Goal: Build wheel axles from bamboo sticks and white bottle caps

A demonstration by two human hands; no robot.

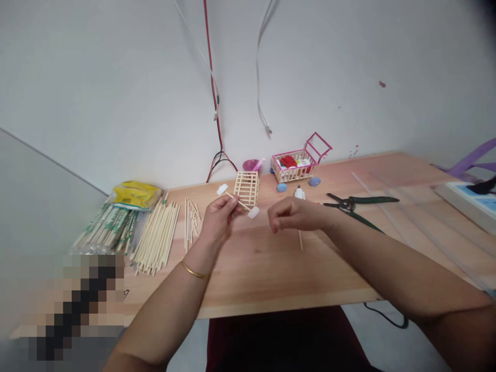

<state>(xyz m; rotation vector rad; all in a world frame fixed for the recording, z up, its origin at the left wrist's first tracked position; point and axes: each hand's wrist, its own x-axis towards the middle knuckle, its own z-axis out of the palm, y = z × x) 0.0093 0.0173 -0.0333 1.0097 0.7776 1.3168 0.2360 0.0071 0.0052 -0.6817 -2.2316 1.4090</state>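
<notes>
My left hand pinches a thin wooden stick near its middle. One white rounded piece sits at the stick's far left end, and another white piece at its near right end. Just right of that, my right hand hangs above the table with its fingers curled loosely together; nothing shows in them. Behind the stick lies a small frame of wooden sticks. A white glue bottle with a dark tip is partly hidden behind my right hand, and a loose stick lies below that hand.
A pink-edged miniature cart with blue wheels stands by the wall. Green-handled pliers lie at right. Bundled sticks, short cut pieces, wrapped chopsticks and a yellow packet are at left. Cables hang down the wall.
</notes>
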